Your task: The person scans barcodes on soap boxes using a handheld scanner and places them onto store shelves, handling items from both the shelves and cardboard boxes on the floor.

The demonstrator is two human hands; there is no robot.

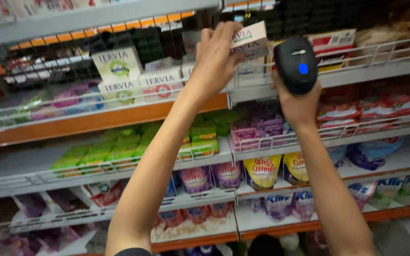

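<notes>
1. The left hand (214, 59) is raised to the upper shelf (281, 85), its grip clenched on a small white box (250, 40) — fingers wrapped over the near end, the box tilted and lifted clear of the wire rail.
2. The right hand (297, 102) grasps a black scanner (296, 64) from below; the scanner's head with its blue button stands just beside the box, to its right, close but apparently not touching.
3. The box is thus in the air in front of the upper shelf, between the stacked boxes (136, 78) of the same kind on the left and red-and-white packs (330, 45) on the right.
4. As I judge it, the work is midway: the box is picked and held up to the scanner, but whether a scan has registered cannot be told — no beam or light shows on the box.
5. Left to do, by the look of it: the box is not yet back on the shelf, and the stacked boxes sit untouched.
6. Lower shelves carry green packs (115, 149) and yellow pouches (262, 170), well apart from both hands.
</notes>
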